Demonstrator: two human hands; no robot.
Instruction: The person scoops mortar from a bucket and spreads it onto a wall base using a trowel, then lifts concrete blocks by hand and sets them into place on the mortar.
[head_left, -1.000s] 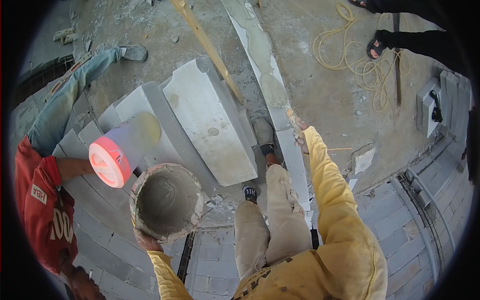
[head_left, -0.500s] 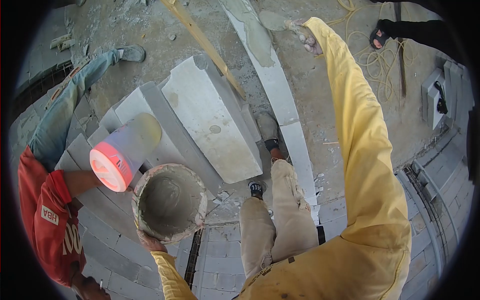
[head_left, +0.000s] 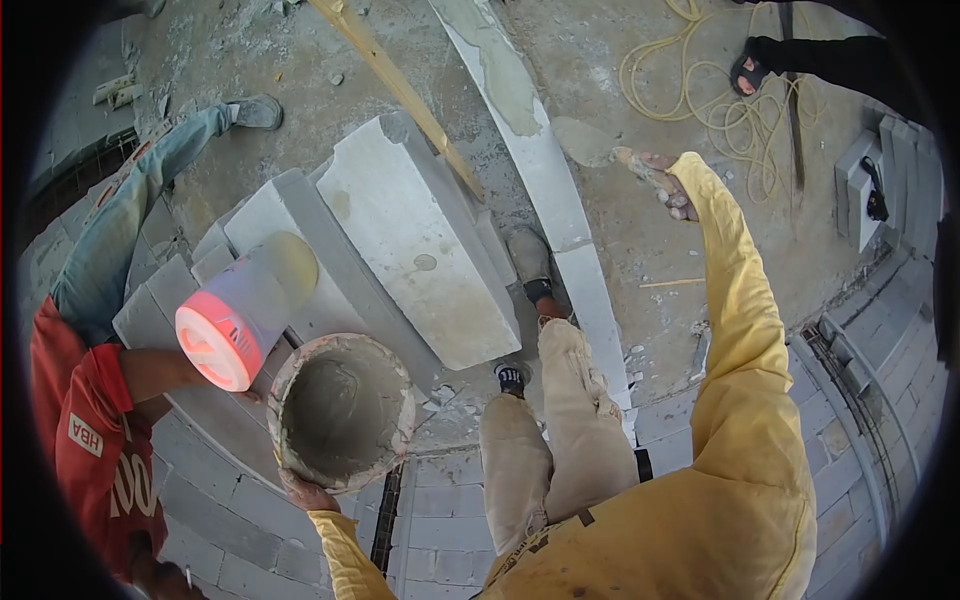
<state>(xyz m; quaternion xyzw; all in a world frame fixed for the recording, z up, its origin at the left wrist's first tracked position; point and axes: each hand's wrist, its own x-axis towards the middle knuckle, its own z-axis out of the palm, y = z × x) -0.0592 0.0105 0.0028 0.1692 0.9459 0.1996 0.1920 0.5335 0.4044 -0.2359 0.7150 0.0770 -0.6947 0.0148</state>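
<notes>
My left hand (head_left: 312, 494) grips the lower rim of a round bucket (head_left: 400, 420) with grey wet mortar inside. My right hand (head_left: 672, 186) is closed on the handle of a trowel (head_left: 588, 142), held out to the right of a long row of pale blocks (head_left: 575, 225). The trowel's blade points left, close to the row's edge. Grey mortar (head_left: 505, 85) lies on the far part of the row. Large pale blocks (head_left: 420, 250) stand between the bucket and the row.
A person in a red shirt (head_left: 85, 430) is at the left beside a cooler jug (head_left: 215, 340) with a pink lid. A wooden plank (head_left: 400, 90) leans near the blocks. A yellow hose (head_left: 690, 100) lies coiled at the upper right, near another person's foot (head_left: 748, 72).
My right hand has swung away from the block row to the right with the trowel. Less mortar shows on the near part of the row. My left hand still holds the bucket.
</notes>
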